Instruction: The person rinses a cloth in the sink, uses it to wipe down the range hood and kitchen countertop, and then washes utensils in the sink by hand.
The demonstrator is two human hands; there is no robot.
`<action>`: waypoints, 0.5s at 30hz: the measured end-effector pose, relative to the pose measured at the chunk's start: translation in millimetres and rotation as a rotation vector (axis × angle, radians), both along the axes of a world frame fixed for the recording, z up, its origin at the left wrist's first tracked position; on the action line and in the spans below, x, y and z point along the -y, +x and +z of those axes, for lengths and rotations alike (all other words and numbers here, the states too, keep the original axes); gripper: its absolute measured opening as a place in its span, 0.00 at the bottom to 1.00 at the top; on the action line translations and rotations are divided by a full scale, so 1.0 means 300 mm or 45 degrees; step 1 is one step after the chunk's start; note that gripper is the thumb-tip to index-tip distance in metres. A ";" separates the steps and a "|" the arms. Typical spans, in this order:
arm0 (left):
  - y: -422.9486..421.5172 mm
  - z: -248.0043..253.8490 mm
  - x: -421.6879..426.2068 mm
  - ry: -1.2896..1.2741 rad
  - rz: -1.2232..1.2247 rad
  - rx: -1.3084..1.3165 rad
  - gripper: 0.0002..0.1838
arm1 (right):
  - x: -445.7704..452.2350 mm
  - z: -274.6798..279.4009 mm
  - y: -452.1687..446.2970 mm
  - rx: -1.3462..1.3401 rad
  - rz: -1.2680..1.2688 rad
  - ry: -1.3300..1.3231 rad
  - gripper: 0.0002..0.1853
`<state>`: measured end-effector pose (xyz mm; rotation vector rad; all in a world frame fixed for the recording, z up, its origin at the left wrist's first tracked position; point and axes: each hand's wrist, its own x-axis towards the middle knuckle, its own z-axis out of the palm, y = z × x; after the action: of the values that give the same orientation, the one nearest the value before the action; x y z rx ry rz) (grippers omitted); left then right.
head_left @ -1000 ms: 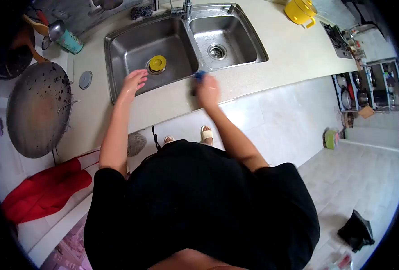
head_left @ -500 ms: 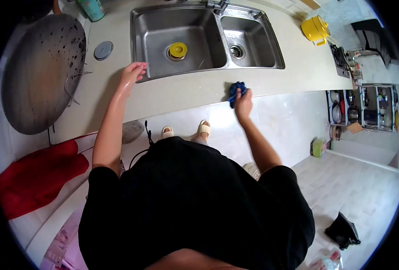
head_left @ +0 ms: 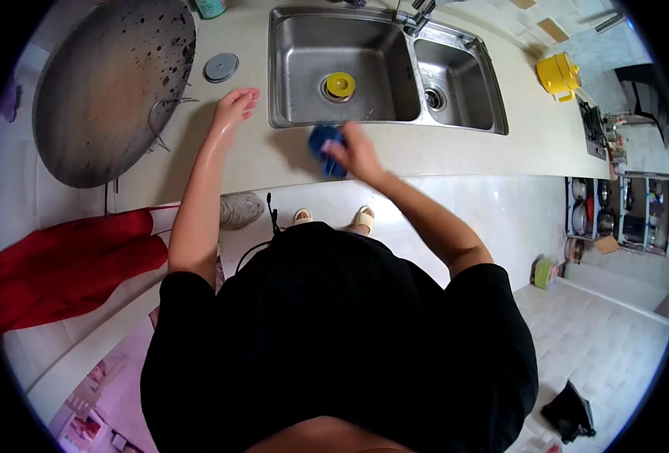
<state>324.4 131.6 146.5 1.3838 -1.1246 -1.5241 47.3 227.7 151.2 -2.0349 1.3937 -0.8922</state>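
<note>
My right hand is closed round a crumpled blue cloth, at the counter strip in front of the sink. The hand is slightly blurred. My left hand hovers over the counter to the left of the sink, its fingers loosely bent and apart, with nothing in it. Beside it lies a round grey lid. The steel double sink has a yellow round stopper at the drain of its larger left basin.
A large dark wok stands at the left with a wire rack by its edge. A faucet is behind the sink. At the right are a yellow pot and a stove. Red cloth hangs at the lower left.
The blue cloth in my right hand moved right along the counter's front, then back left. My left hand stays left of the sink. The camera view has shifted.
</note>
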 end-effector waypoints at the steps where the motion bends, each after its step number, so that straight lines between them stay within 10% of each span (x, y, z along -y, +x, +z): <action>1: 0.009 -0.006 -0.018 0.014 0.003 0.004 0.14 | -0.046 -0.045 0.040 -0.052 0.317 -0.098 0.18; 5: 0.026 -0.002 -0.071 0.082 0.024 0.047 0.14 | 0.024 -0.099 0.148 -0.430 0.700 -0.350 0.10; 10: 0.021 0.046 -0.099 -0.023 -0.011 0.123 0.15 | 0.421 -0.173 -0.181 -0.691 -0.352 0.000 0.10; 13: -0.074 0.081 -0.108 -0.228 -0.059 0.211 0.16 | 0.438 -0.069 -0.269 -0.239 -1.067 0.104 0.14; 15: -0.187 0.052 -0.091 -0.265 -0.109 0.027 0.20 | 0.405 -0.051 -0.250 0.121 -0.969 0.097 0.19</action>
<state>268.3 158.9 162.1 1.2276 -1.3301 -1.4093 -27.7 106.1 135.8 -1.3645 2.1469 -1.1826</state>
